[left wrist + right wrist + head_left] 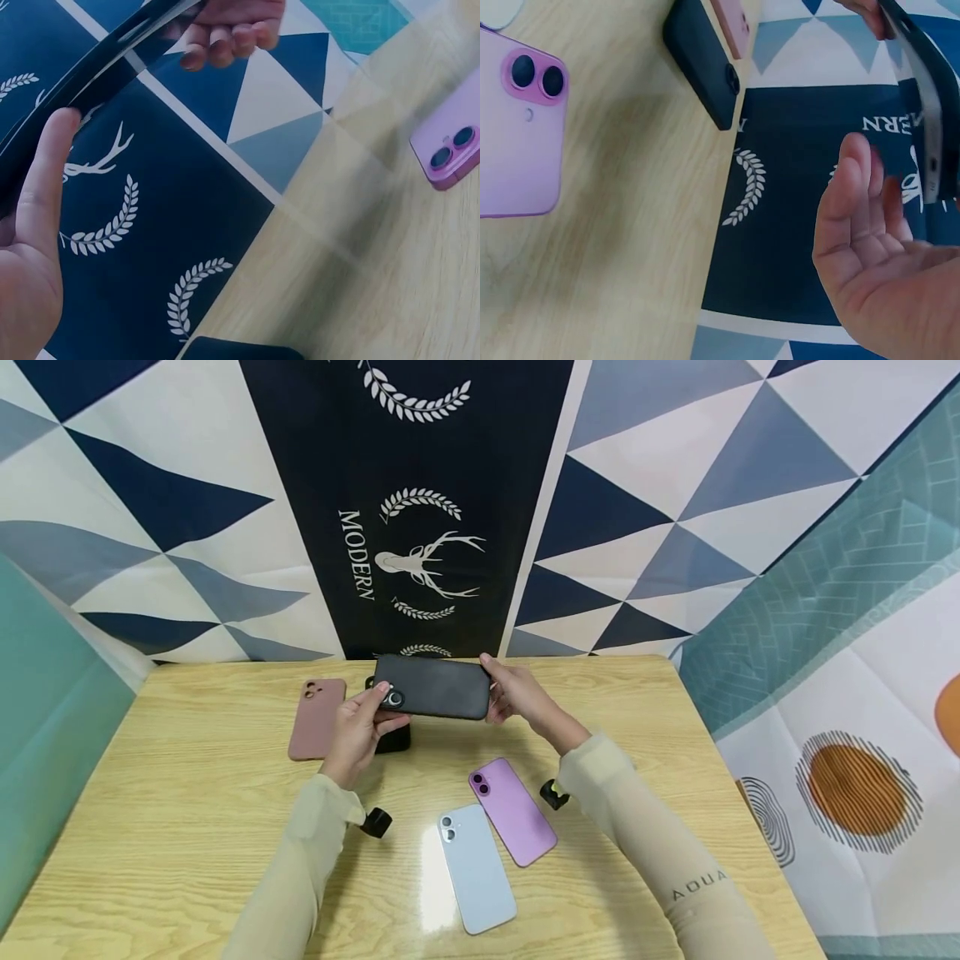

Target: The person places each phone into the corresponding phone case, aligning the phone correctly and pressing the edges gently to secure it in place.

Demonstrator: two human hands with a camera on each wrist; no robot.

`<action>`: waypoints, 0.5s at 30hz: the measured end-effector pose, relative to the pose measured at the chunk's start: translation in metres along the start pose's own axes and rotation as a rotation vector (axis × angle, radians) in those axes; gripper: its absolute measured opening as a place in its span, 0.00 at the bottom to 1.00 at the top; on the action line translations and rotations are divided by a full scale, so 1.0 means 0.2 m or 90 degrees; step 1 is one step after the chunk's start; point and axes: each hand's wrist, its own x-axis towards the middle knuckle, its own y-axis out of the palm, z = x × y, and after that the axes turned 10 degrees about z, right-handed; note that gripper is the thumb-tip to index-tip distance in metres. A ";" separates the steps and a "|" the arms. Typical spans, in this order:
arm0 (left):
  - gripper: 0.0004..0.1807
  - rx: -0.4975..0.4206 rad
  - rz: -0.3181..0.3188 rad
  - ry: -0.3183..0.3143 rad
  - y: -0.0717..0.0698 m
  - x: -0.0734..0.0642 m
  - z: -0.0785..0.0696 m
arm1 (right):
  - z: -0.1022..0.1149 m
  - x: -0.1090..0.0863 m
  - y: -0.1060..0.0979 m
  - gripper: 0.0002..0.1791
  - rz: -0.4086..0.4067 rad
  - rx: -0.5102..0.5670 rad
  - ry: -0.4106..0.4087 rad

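My left hand [355, 732] grips the left end of a black phone [442, 687], its thumb on the back beside the camera lenses. The phone is held above the back of the table, long side crosswise. At its other end is my right hand [519, 695], thumb at the upper corner. In the right wrist view its loosely bent fingers [847, 202] stand apart from the phone's port edge, and the thumb is hidden. Partly covered by my left hand, a second black phone or case [393, 741] lies on the table. A dusty-pink phone or case [318, 720] lies left of it.
Nearer on the wooden table [187, 827] lie a purple phone [517, 817] and a light-blue phone [476, 870], backs up and close together. Patterned cloth [442, 485] hangs behind the table's back edge. A small black device [377, 822] sits at my left wrist, another [554, 794] at my right.
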 end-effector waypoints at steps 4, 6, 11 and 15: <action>0.12 -0.010 -0.035 0.032 0.01 -0.01 0.00 | -0.01 -0.01 0.02 0.39 0.048 -0.005 -0.022; 0.12 -0.017 -0.053 0.040 0.01 -0.01 0.00 | 0.00 -0.02 0.03 0.40 0.064 -0.007 -0.036; 0.12 -0.046 -0.089 0.058 0.03 -0.01 0.00 | 0.01 -0.04 0.06 0.36 0.084 -0.002 -0.070; 0.12 -0.063 -0.108 0.072 0.04 -0.01 -0.01 | 0.00 -0.04 0.09 0.30 0.074 0.009 -0.121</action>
